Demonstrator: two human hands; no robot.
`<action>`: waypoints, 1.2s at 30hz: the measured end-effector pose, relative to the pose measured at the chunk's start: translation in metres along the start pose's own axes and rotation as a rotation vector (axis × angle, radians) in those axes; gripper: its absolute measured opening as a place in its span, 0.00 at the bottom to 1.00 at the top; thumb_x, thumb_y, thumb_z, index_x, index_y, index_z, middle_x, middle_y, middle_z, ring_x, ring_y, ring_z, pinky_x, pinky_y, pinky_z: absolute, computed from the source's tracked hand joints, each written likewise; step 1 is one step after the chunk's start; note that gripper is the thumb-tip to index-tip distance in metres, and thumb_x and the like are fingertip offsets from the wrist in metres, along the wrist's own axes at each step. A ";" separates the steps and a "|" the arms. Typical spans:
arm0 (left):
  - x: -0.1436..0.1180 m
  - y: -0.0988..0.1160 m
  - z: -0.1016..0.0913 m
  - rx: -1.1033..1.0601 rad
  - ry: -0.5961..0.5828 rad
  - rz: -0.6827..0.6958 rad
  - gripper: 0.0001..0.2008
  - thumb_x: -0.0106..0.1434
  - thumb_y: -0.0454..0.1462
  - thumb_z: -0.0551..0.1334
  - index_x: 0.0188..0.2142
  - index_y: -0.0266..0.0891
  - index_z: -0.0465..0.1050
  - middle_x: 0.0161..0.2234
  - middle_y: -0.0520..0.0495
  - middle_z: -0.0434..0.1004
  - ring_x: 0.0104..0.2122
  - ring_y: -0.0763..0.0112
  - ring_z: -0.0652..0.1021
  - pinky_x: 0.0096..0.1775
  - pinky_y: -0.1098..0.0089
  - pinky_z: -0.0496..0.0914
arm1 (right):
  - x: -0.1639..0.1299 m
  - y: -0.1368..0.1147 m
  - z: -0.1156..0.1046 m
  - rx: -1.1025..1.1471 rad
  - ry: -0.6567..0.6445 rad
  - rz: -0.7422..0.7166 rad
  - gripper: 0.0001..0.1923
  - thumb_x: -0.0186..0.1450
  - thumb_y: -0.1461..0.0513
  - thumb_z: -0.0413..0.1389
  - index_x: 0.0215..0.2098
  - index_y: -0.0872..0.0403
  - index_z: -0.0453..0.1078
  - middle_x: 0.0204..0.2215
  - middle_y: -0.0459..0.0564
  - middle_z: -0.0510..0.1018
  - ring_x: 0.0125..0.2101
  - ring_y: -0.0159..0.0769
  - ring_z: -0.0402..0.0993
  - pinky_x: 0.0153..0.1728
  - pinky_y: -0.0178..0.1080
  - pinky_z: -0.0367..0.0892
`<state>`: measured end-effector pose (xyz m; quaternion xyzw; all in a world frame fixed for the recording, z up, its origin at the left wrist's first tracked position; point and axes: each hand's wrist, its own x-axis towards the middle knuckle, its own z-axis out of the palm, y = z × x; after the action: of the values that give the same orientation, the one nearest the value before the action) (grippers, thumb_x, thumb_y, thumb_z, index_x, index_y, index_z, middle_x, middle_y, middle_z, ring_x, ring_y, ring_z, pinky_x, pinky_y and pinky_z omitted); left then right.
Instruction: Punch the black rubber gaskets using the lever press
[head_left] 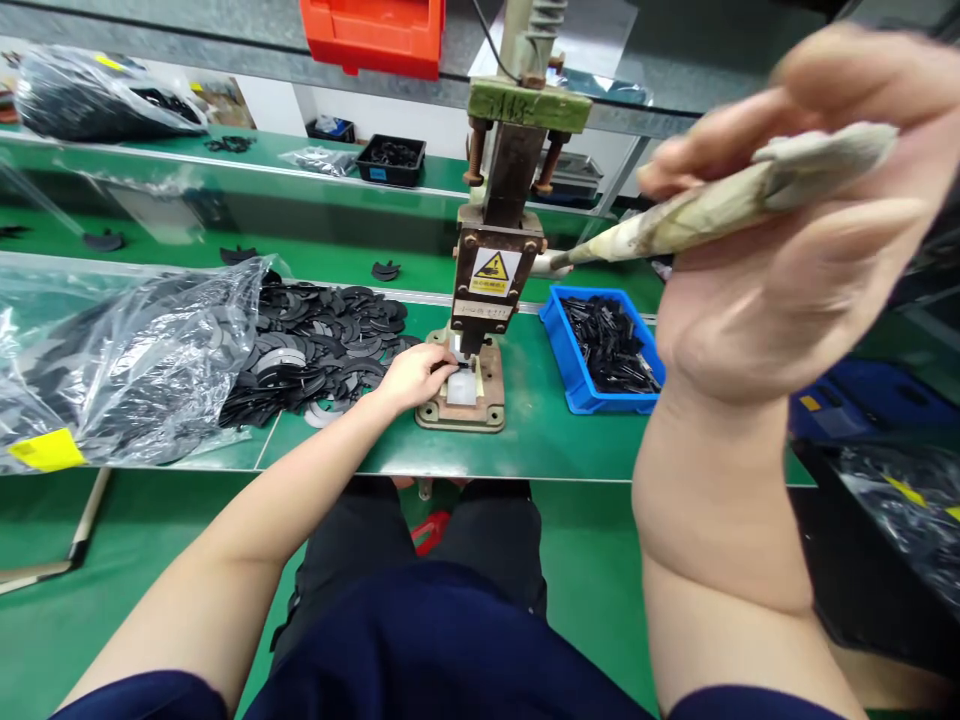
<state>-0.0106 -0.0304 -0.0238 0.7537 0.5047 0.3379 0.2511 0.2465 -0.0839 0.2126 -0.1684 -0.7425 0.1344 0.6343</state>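
Right hand (787, 260): wrapped lever (697, 215) across palm; blurred, cannot tell how tightly held.
Left hand (420, 375): pinched narrow on black piece (464, 366).
Piece's place: at press base (491, 395), near bench's (570, 450) front edge.

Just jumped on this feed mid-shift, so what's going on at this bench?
A person is working at a bench press. Their left hand is at its base, fingertips at a small dark piece below the ram; whether they grip it is unclear. Their raised right hand, blurred, has the press's pale handle across its palm. Black curved pieces lie heaped to the left, and a blue bin of dark parts sits to the right.
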 end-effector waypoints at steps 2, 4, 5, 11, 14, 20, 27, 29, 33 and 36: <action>0.002 -0.001 0.000 0.095 -0.015 0.101 0.08 0.71 0.39 0.65 0.43 0.43 0.84 0.46 0.43 0.85 0.52 0.57 0.81 0.59 0.62 0.72 | 0.003 -0.003 0.008 0.006 0.063 0.002 0.21 0.70 0.49 0.59 0.51 0.56 0.74 0.39 0.41 0.76 0.36 0.26 0.80 0.45 0.39 0.75; 0.004 -0.002 -0.001 0.160 -0.014 0.169 0.08 0.72 0.38 0.64 0.42 0.42 0.84 0.45 0.44 0.86 0.50 0.58 0.81 0.56 0.61 0.73 | -0.005 -0.001 0.015 0.030 0.153 -0.078 0.14 0.69 0.53 0.66 0.39 0.56 0.74 0.29 0.41 0.74 0.27 0.28 0.75 0.34 0.38 0.75; 0.005 -0.003 -0.001 0.178 -0.014 0.192 0.08 0.72 0.38 0.63 0.42 0.42 0.84 0.45 0.44 0.86 0.49 0.58 0.82 0.55 0.61 0.74 | -0.014 0.001 0.017 0.047 0.161 -0.121 0.12 0.69 0.56 0.67 0.36 0.55 0.73 0.25 0.42 0.73 0.25 0.30 0.73 0.30 0.39 0.73; 0.008 -0.007 0.001 0.175 -0.006 0.237 0.08 0.73 0.38 0.63 0.41 0.41 0.82 0.44 0.46 0.87 0.47 0.60 0.83 0.54 0.61 0.75 | -0.099 0.010 0.013 -0.146 -0.034 -0.151 0.07 0.65 0.60 0.63 0.31 0.52 0.73 0.28 0.44 0.79 0.34 0.38 0.82 0.45 0.52 0.78; 0.006 -0.005 0.002 0.165 -0.011 0.224 0.08 0.73 0.39 0.63 0.42 0.40 0.82 0.45 0.45 0.86 0.47 0.61 0.83 0.54 0.62 0.75 | -0.136 0.016 0.013 -0.225 -0.040 -0.128 0.06 0.62 0.63 0.63 0.28 0.51 0.71 0.28 0.42 0.79 0.38 0.38 0.83 0.56 0.56 0.75; 0.016 -0.022 -0.029 0.208 -0.020 0.132 0.12 0.73 0.39 0.61 0.49 0.41 0.83 0.50 0.44 0.86 0.51 0.60 0.82 0.57 0.61 0.74 | -0.155 0.028 0.024 -0.260 0.086 -0.177 0.09 0.63 0.63 0.63 0.27 0.51 0.68 0.27 0.41 0.78 0.35 0.37 0.81 0.54 0.58 0.76; 0.052 -0.083 -0.095 0.643 -0.172 -0.058 0.20 0.68 0.39 0.64 0.58 0.44 0.82 0.55 0.44 0.85 0.57 0.52 0.78 0.60 0.58 0.71 | -0.154 0.027 0.027 -0.294 0.125 -0.167 0.13 0.67 0.59 0.62 0.26 0.51 0.67 0.26 0.40 0.77 0.33 0.37 0.80 0.51 0.58 0.78; 0.061 -0.086 -0.097 0.719 -0.283 -0.043 0.23 0.68 0.40 0.63 0.61 0.45 0.80 0.58 0.45 0.84 0.59 0.51 0.77 0.61 0.59 0.70 | -0.154 0.027 0.027 -0.301 0.126 -0.160 0.14 0.68 0.59 0.62 0.26 0.51 0.67 0.26 0.40 0.77 0.33 0.36 0.80 0.51 0.58 0.78; 0.076 -0.074 -0.083 0.793 -0.434 -0.039 0.28 0.69 0.49 0.61 0.66 0.45 0.76 0.61 0.43 0.81 0.62 0.51 0.75 0.63 0.59 0.68 | -0.155 0.029 0.027 -0.315 0.123 -0.165 0.14 0.68 0.57 0.62 0.26 0.50 0.67 0.25 0.40 0.76 0.33 0.35 0.80 0.52 0.58 0.79; 0.087 -0.064 -0.072 0.856 -0.521 -0.074 0.34 0.64 0.52 0.65 0.67 0.43 0.75 0.63 0.37 0.78 0.64 0.45 0.73 0.64 0.53 0.67 | -0.155 0.028 0.026 -0.318 0.124 -0.159 0.15 0.68 0.58 0.62 0.26 0.50 0.66 0.25 0.40 0.76 0.33 0.35 0.80 0.52 0.57 0.79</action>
<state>-0.0802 0.0761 -0.0010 0.8301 0.5449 -0.1080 0.0490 0.2443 -0.1229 0.0575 -0.2153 -0.7249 -0.0460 0.6527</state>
